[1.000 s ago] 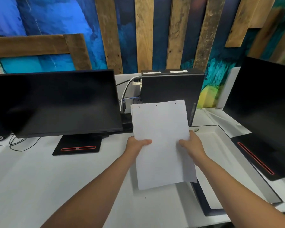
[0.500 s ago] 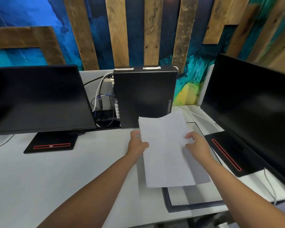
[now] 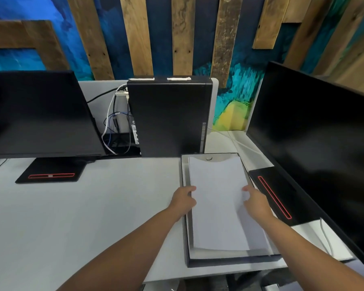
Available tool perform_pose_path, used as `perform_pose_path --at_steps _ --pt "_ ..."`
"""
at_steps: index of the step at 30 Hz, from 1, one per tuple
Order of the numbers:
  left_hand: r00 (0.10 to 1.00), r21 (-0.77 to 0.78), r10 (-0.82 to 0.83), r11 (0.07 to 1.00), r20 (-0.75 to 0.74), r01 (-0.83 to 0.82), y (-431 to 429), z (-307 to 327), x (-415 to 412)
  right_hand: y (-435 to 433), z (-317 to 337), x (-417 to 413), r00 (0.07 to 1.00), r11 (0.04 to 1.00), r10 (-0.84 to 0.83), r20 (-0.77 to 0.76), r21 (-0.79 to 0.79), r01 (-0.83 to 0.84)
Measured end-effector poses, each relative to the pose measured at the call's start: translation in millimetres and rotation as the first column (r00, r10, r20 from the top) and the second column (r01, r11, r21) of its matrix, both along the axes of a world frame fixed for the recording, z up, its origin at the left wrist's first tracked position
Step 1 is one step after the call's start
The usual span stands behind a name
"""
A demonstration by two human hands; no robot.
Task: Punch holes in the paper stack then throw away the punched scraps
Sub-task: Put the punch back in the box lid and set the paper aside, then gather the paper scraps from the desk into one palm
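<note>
L hand (image 3: 183, 199) pinches the left edge of the thin white paper stack (image 3: 218, 206), thumb on top, fingers curled at the edge. R hand (image 3: 257, 203) lies on the right edge w/ fairly straight fingers, touching rather than gripping. Stack sits in the shallow dark-rimmed white tray (image 3: 229, 262), near end bowed up a bit.

Judgement: light, floppy, sheets slide on each other. Hold both long edges mid-length and squeeze enough to keep it squared; a one-hand lift would prob. sag & fan.

Room, big to small:
- White desk (image 3: 72, 217) is open to the left, the best place to work.
- Black monitor on the right (image 3: 313, 148) stands close beside the tray.
- Black monitor on the left (image 3: 36, 114) is well apart.
- Black PC tower (image 3: 168, 116) stands just behind the tray's far rim and blocks fwd moves.
- Black monitor base w/ red stripe (image 3: 282, 196) is just beside R hand, so little side clearance.

Tray walls could catch paper corners, so lift straight up first. No punch in view.
</note>
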State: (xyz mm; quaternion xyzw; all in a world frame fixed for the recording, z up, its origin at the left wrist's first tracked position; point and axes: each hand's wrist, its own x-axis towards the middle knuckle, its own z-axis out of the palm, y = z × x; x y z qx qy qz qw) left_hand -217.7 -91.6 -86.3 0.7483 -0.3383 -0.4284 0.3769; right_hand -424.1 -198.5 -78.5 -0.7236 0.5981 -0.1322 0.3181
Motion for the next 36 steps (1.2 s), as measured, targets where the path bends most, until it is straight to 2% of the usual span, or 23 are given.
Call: perform_pose_path --at_steps 5,8,11,15,17,19,21,25,29,32,36 --pt "0.988 0.186 -0.151 0.972 0.037 0.142 -5.9 -8.5 -22.9 -1.9 -11.4 0.8 0.981 0.996 0.093 -0.168 0.005 -0.094" --pt "0.987 0.262 -0.142 0.958 0.072 0.119 -10.3 -10.6 -30.3 -1.5 -13.4 2.2 0.962 0.992 0.122 -0.244 0.01 -0.124" --pt "0.966 0.347 -0.189 0.93 0.178 0.118 -18.5 -14.5 -34.6 -1.5 -15.2 0.5 0.931 0.982 0.189 -0.313 0.058 -0.18" --pt "0.911 0.479 -0.328 0.859 0.248 0.179 -21.2 -13.5 -44.5 -4.0 -21.4 -3.3 0.934 0.977 0.212 -0.287 0.083 -0.197" --pt "0.897 0.497 -0.351 0.848 0.27 0.182 -21.1 -15.0 -47.5 -2.9 -23.7 -4.4 0.923 0.975 0.224 -0.312 0.077 -0.211" --pt "0.893 0.463 -0.329 0.871 0.305 0.163 -18.7 -14.7 -49.3 0.4 -24.5 -4.2 0.897 0.968 0.252 -0.363 0.082 -0.238" --pt "0.901 0.362 -0.267 0.922 0.341 0.136 -15.8 -15.1 -48.7 3.3 -22.8 -2.7 0.881 0.965 0.257 -0.396 0.064 -0.253" --pt "0.923 0.018 -0.062 0.998 0.38 0.06 -2.4 -8.2 -45.0 8.9 -12.5 6.3 0.913 0.957 0.27 -0.305 -0.016 -0.288" --pt "0.911 -0.2 0.117 0.979 0.394 -0.039 12.9 -1.0 -35.6 23.4 2.4 27.7 0.935 0.933 0.334 -0.116 -0.104 -0.346" --pt "0.903 -0.264 0.206 0.958 0.376 -0.109 23.5 1.1 -22.2 39.3 11.4 50.3 0.917 0.904 0.399 0.005 -0.171 -0.392" --pt "0.88 -0.32 0.292 0.931 0.375 -0.173 42.9 -1.3 6.7 56.3 18.6 86.1 0.87 0.858 0.489 0.066 -0.215 -0.466"
